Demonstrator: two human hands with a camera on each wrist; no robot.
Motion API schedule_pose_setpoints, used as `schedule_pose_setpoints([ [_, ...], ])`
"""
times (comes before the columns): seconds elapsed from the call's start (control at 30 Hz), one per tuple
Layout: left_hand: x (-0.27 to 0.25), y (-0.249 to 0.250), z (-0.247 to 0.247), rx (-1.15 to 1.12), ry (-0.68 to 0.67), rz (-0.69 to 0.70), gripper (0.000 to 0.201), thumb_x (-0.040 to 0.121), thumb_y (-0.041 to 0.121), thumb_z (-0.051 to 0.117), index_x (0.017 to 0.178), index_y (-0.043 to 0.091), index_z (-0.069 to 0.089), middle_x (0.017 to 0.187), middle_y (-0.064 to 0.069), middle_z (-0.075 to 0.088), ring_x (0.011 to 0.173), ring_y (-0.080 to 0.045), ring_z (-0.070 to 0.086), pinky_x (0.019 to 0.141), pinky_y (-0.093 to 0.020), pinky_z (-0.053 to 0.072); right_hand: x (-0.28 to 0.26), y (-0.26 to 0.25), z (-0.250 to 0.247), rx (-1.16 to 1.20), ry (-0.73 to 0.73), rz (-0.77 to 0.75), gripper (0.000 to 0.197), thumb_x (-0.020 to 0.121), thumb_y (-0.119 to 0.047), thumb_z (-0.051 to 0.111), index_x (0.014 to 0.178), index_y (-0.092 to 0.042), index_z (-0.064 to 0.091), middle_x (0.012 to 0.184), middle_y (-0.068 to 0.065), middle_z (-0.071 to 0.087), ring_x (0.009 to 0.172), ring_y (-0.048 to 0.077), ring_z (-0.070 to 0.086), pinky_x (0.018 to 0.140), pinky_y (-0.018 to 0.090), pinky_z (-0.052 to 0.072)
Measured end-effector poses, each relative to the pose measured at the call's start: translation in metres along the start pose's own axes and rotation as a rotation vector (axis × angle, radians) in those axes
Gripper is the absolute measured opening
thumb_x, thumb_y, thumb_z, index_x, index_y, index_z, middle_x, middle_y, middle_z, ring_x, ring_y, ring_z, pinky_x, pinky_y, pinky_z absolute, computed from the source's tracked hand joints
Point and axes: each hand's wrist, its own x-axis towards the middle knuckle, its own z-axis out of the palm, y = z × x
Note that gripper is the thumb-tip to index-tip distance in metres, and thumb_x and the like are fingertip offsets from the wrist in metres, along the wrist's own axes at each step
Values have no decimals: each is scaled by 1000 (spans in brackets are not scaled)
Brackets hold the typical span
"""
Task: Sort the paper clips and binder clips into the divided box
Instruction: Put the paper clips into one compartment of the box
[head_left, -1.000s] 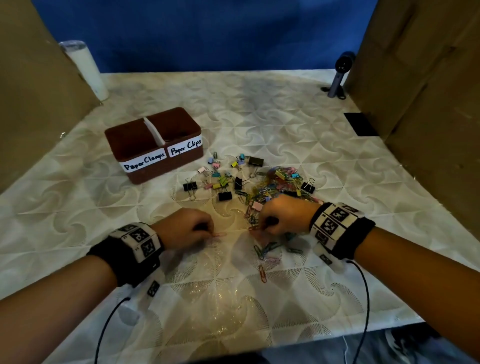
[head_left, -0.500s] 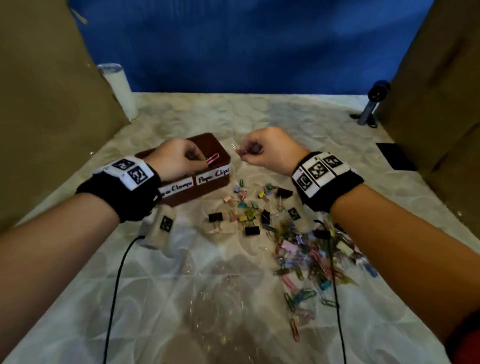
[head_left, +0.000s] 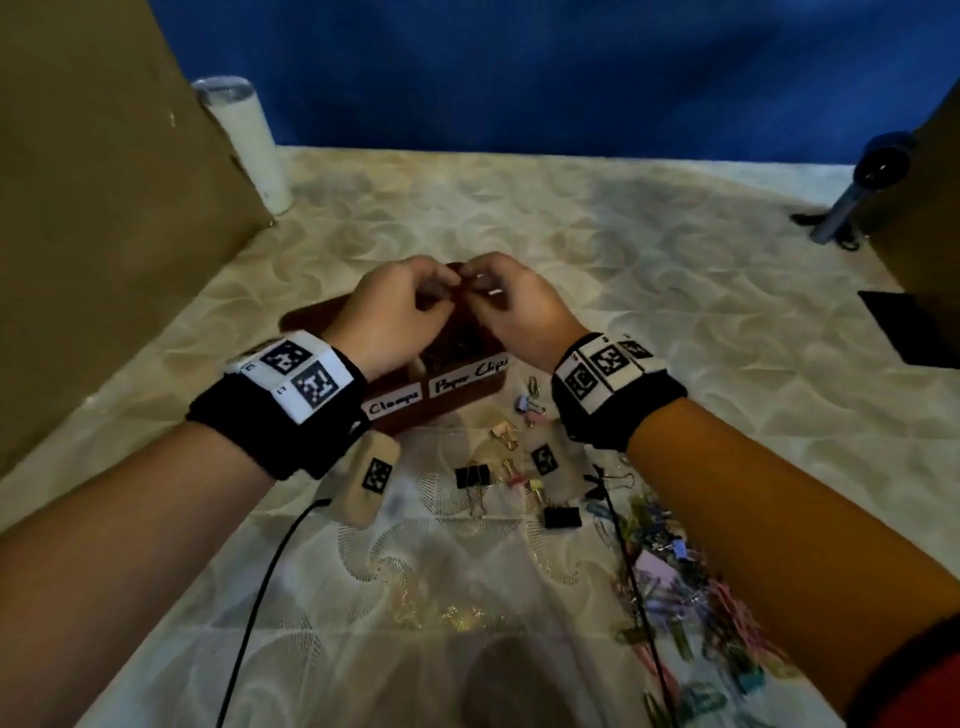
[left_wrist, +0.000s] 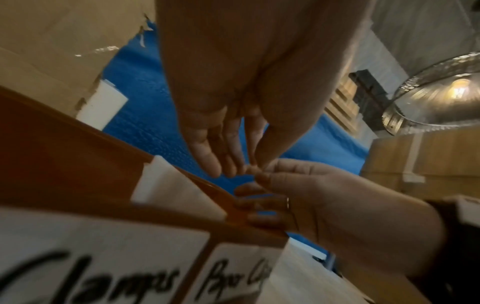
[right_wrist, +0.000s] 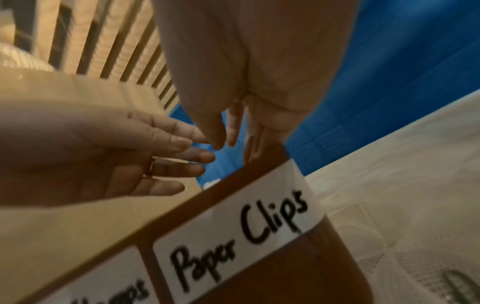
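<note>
Hovering together above the brown box (head_left: 457, 402), the left hand (head_left: 395, 317) and the right hand (head_left: 519, 312) almost meet at their fingertips over the side marked "Paper Clips". From the wrist views the fingers of both hands are nearly straight and point down, loose and released, and no clip shows between them. From the head view the fingers look more bent, so a very small clip could be hidden there; I cannot tell.

The box stands on the desk (head_left: 649, 260), with a white divider (left_wrist: 166, 185) across its middle. On its front wall are two white labels (right_wrist: 241, 232), one for clamps on the left and one for paper clips on the right.

Nearer to the person, some binder clips (head_left: 472, 475) in black, pink and yellow lie spread on the desk just in front of the box. The pile of coloured paper clips (head_left: 675, 587) lies to the right, partly covered by the right forearm. A white cylinder (head_left: 249, 140) stands at the far left by a cardboard wall (head_left: 93, 208).
</note>
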Motion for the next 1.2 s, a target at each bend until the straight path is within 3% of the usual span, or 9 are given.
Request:
schedule_pose_setpoints([
  [0.13, -23, 24, 22, -91, 13, 121, 16, 87, 10, 59, 102, 13, 64, 93, 5, 65, 88, -5, 59, 75, 0, 37, -23, 16, -40, -17, 53, -33, 18, 87, -14, 60, 105, -16, 62, 97, 0, 67, 91, 15, 65, 83, 27, 52],
  [0.27, -32, 42, 58, -20, -132, 109, 23, 90, 13, 55, 111, 13, 62, 109, -2, 64, 102, -14, 60, 82, -14, 41, -67, 38, -91, -165, 27, 96, 14, 89, -12, 58, 101, -15, 63, 87, -1, 62, 78, 19, 63, 69, 23, 49],
  [0.37, -27, 51, 92, 114, -250, -15, 30, 93, 20, 50, 122, 16, 55, 127, -2, 55, 108, -16, 56, 84, -25, 44, -101, 52, -115, -200, -79, 213, 13, 87, -9, 60, 98, -15, 65, 78, -2, 60, 69, 15, 60, 68, 28, 51],
  [0.47, -21, 51, 121, 235, -296, -64, 31, 95, 20, 47, 125, 13, 52, 134, -8, 50, 106, -25, 59, 87, -35, 51, -130, 67, -127, -286, -228, 252, 17, 84, -8, 64, 100, -13, 67, 80, -1, 64, 68, 8, 59, 65, 23, 48],
  [0.67, -13, 47, 147, 611, -408, -98, 34, 97, 22, 44, 117, -3, 56, 118, -21, 59, 103, -36, 58, 83, -39, 48, -162, 86, -126, -377, -407, 307, 27, 82, -14, 67, 110, -15, 67, 109, 5, 68, 98, 18, 63, 90, 30, 51],
  [0.87, 1, 42, 149, 625, -402, -131, 21, 89, 5, 55, 101, -6, 68, 109, -21, 65, 98, -36, 62, 86, -40, 52, -157, 104, -137, -525, -356, 371, 44, 72, -20, 76, 114, -19, 62, 110, 5, 63, 100, 22, 60, 83, 28, 49],
  [1.0, 9, 37, 149, 648, -386, -118, 18, 79, 2, 61, 95, 2, 70, 98, -16, 70, 91, -31, 67, 83, -39, 56, -154, 100, -138, -556, -400, 357, 57, 67, -30, 81, 118, -17, 60, 112, 4, 60, 101, 22, 59, 84, 29, 49],
  [1.07, 12, 37, 149, 680, -397, -107, 20, 75, 2, 64, 94, 4, 69, 96, -15, 71, 90, -30, 68, 82, -37, 56, -152, 96, -132, -550, -424, 338, 55, 66, -29, 82, 116, -15, 62, 115, 4, 59, 102, 22, 59, 87, 30, 49],
  [1.2, 16, 38, 152, 753, -384, -90, 24, 76, 4, 65, 100, 6, 68, 103, -14, 69, 96, -30, 66, 78, -32, 51, -146, 91, -121, -535, -482, 292, 39, 70, -20, 79, 106, -14, 67, 107, 3, 65, 90, 17, 60, 81, 28, 49],
])
